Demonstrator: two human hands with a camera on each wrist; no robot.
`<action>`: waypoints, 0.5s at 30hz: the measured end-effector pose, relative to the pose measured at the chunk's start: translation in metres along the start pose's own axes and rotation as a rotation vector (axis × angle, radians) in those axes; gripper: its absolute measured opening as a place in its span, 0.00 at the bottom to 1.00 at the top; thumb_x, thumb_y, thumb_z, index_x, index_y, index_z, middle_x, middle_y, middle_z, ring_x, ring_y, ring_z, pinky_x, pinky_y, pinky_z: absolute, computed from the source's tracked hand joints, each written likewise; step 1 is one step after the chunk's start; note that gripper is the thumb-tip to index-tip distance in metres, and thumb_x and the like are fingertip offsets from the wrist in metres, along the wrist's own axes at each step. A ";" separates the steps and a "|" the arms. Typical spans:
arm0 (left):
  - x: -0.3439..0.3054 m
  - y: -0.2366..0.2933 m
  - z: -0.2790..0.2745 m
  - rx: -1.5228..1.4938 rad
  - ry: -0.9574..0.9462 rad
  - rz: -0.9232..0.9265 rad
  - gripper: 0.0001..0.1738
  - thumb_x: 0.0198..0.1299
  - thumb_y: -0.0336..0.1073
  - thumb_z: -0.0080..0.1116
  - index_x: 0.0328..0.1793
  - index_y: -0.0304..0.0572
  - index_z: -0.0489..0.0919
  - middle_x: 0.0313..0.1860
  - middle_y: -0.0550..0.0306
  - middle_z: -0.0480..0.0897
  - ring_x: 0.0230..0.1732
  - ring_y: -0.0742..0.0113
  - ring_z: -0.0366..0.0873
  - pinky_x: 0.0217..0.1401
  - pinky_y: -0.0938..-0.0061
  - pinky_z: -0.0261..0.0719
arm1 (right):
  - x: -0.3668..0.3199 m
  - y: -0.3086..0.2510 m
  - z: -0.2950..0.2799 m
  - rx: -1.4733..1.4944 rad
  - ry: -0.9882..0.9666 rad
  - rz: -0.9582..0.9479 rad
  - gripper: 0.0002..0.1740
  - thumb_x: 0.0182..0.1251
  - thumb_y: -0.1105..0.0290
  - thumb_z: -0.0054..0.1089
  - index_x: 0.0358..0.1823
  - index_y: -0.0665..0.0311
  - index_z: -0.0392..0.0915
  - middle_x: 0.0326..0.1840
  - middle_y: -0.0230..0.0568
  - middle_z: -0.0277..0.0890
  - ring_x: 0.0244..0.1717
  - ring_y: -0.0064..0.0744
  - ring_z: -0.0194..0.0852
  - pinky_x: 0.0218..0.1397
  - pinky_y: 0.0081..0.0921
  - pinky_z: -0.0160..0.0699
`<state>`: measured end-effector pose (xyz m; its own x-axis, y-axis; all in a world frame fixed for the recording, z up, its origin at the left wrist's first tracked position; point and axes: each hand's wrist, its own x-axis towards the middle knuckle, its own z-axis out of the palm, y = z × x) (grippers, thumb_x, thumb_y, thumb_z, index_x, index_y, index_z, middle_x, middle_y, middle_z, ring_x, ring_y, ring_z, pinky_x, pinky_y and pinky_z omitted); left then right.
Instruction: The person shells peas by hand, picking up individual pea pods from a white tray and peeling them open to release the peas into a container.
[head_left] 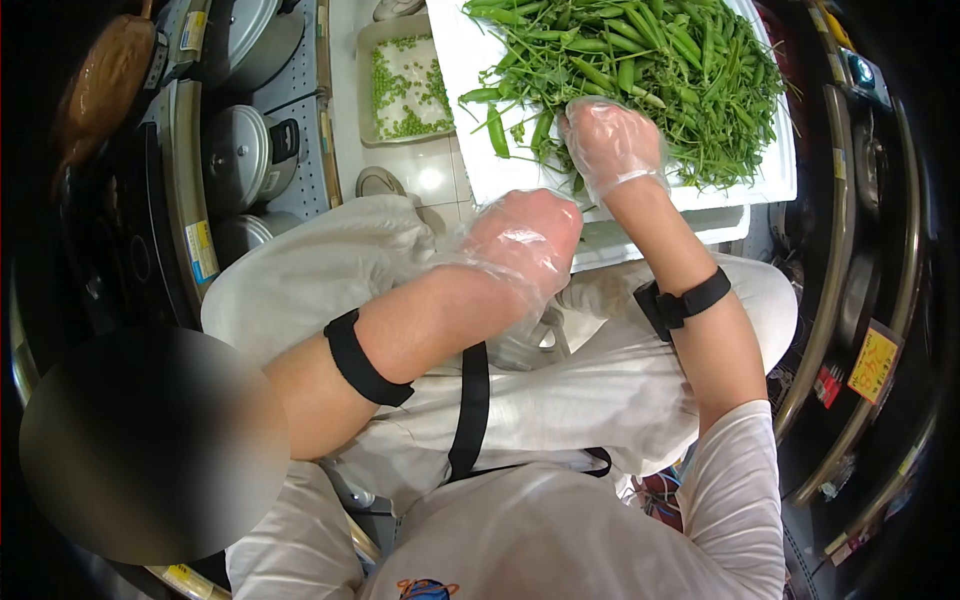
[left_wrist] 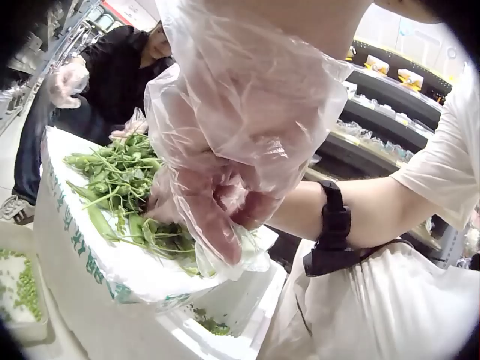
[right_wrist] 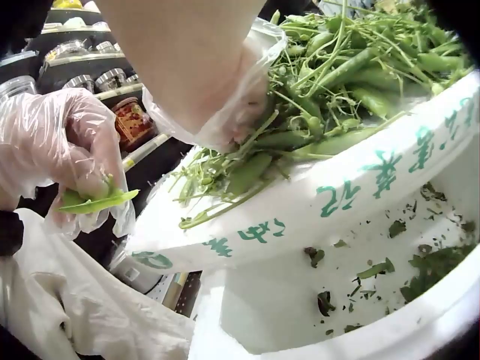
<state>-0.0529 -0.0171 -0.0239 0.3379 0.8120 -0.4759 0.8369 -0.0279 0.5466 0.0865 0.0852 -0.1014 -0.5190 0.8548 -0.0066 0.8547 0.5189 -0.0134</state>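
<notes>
My left hand (head_left: pixel 525 240), in a clear plastic glove, is held in front of the white foam tray. In the right wrist view its fingers pinch a green pea pod (right_wrist: pixel 97 201). My right hand (head_left: pixel 612 145), gloved too, reaches into the near edge of a heap of pea pods (head_left: pixel 640 60) with stems and leaves. Its fingertips (right_wrist: pixel 238 135) are down among the stems and partly hidden; I cannot tell whether they grip anything. The heap lies on the foam tray (right_wrist: pixel 300 202), which has green handwriting on its side.
Under the tray stands a white foam box (right_wrist: pixel 262 307) with leaf scraps inside. A tub (head_left: pixel 368 125) of shelled peas sits on the floor ahead to the left. Shelves with pots (head_left: pixel 240 155) flank me. Another person (left_wrist: pixel 112 82) in dark clothes sits across the tray.
</notes>
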 end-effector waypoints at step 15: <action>-0.008 -0.002 -0.008 -0.004 0.009 0.013 0.09 0.56 0.28 0.54 0.36 0.34 0.84 0.37 0.37 0.84 0.41 0.41 0.84 0.46 0.56 0.82 | 0.014 -0.008 -0.004 -0.028 -0.081 0.102 0.14 0.60 0.54 0.60 0.33 0.58 0.79 0.34 0.50 0.83 0.38 0.56 0.81 0.43 0.47 0.79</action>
<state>-0.0606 -0.0192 -0.0150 0.3447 0.8169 -0.4625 0.8308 -0.0361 0.5554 0.0727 0.0931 -0.0971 -0.4277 0.8997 -0.0872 0.9022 0.4308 0.0192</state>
